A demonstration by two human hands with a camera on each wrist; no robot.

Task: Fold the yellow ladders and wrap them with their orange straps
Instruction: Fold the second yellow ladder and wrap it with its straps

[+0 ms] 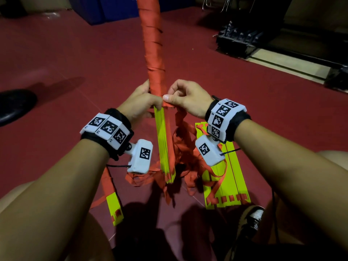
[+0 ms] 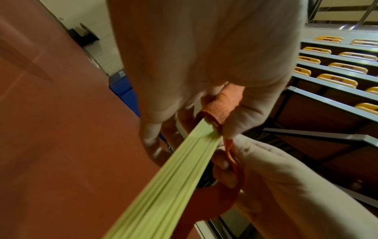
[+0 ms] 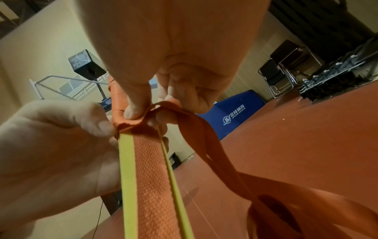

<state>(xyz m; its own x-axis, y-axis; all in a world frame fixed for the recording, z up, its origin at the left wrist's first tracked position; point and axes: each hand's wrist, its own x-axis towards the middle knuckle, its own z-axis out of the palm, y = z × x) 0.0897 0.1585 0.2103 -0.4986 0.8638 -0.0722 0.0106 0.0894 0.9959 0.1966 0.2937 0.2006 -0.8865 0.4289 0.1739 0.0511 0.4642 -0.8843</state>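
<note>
Two hands meet at the middle of a folded yellow ladder bundle (image 1: 163, 140) held above the red floor (image 1: 75, 59). Farthest left on the floor in the head view, a loose yellow rung (image 1: 114, 208) lies with orange strap trailing from it. Next, the left hand (image 1: 140, 102) has its fingers curled round the bundle just where the orange strap wrapping (image 1: 153, 53) ends; the left wrist view shows what the head view hides, the stacked yellow edges (image 2: 163, 182) running out of the wrapped end under those fingers. The right hand (image 1: 185, 98) pinches the orange strap (image 3: 184, 122) between thumb and fingertips, right against the bundle; only the right wrist view shows the strap looping out from that pinch and falling away slack. Below the hands a tangle of loose strap (image 1: 180, 153) lies on the floor, and to the right a flat set of yellow rungs (image 1: 227, 185) rests beside a shoe (image 1: 250, 219).
</note>
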